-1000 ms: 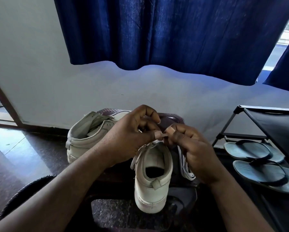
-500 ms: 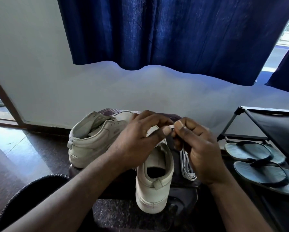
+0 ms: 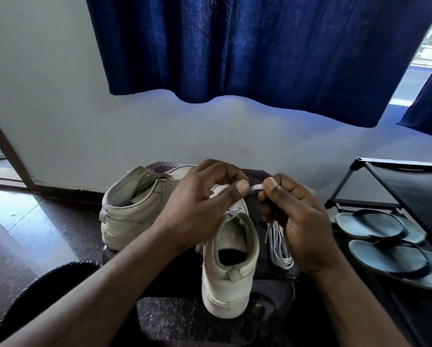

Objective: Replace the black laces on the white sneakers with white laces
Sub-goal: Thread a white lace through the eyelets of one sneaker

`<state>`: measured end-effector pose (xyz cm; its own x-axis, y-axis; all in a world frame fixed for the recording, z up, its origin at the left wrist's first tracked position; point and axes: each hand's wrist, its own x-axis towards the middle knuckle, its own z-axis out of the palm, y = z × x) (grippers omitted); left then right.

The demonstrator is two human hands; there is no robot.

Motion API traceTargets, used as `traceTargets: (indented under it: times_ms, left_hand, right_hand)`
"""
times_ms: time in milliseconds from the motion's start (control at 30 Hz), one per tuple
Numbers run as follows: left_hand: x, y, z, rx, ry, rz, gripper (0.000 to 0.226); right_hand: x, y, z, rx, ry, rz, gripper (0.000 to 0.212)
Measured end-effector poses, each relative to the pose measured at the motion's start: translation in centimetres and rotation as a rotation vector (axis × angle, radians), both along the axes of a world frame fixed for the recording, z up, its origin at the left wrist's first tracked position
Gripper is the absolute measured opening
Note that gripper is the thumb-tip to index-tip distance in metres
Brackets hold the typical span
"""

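"Starting at the left, what lay there?"

"One white sneaker (image 3: 134,214) on its side on a dark stool (image 3: 164,166), its opening turned toward the camera. Just right of it, the left hand (image 3: 199,204) hung above the second sneaker (image 3: 230,271), thumb and curled fingers pinching a flat white lace (image 3: 256,188)."

"And the lace's other end?"

"The right hand (image 3: 302,221) pinched it too, so a short stretch ran between the two thumbs, above the shoe's front. That second sneaker stood upright, heel toward the camera, with some white lace showing near its eyelets."

"Further right?"

"A folded bundle of white lace (image 3: 280,249) lay on the stool just beside the shoe, partly under the right hand. Well apart from it, a pair of grey flip-flops (image 3: 385,246) sat beneath the top of a black rack (image 3: 410,186). A blue curtain (image 3: 260,58) hung behind it all."
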<state>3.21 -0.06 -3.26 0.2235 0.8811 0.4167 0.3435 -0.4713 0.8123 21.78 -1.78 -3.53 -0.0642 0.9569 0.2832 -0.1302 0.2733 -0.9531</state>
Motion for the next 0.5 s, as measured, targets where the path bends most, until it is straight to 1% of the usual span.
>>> traceTargets:
  times_ms: [67, 133, 167, 233, 300, 333, 400, 467, 500]
  left_hand:
    - [0.7, -0.3, -0.1, -0.028, -0.025, -0.068, 0.015]
    - [0.6, -0.1, -0.1, -0.068, -0.037, -0.043, 0.012]
    - [0.3, 0.1, -0.1, -0.072, -0.001, 0.011, 0.011]
    - [-0.6, 0.5, 0.1, -0.077, 0.135, 0.174, 0.01]
    - [-1.4, 0.7, 0.2, -0.094, 0.196, 0.275, 0.009]
    - [-1.6, 0.6, 0.2, -0.115, 0.171, 0.263, 0.007]
    - [-1.4, 0.1, 0.5, -0.185, 0.07, 0.124, 0.002]
    - [-0.8, -0.2, 0.4, -0.239, 0.007, -0.052, 0.017]
    - [-0.5, -0.3, 0.2, -0.24, 0.004, -0.095, 0.023]
  right_hand:
    - [-0.6, -0.1, -0.2, 0.045, -0.087, 0.031, 0.028]
    - [-0.6, -0.2, -0.1, 0.032, -0.089, 0.041, 0.028]
    - [-0.5, -0.2, 0.0, 0.011, -0.072, 0.034, 0.027]
    - [0.1, -0.1, 0.2, -0.019, -0.038, 0.003, 0.026]
    - [0.6, 0.1, 0.2, -0.016, -0.031, -0.015, 0.025]
    - [0.7, 0.2, 0.1, -0.013, -0.031, -0.016, 0.025]
    - [0.4, 0.1, -0.1, -0.011, -0.043, -0.002, 0.027]
    - [-0.1, 0.0, -0.4, 0.002, -0.088, 0.03, 0.03]
    - [-0.4, 0.0, -0.5, 0.013, -0.119, 0.044, 0.03]
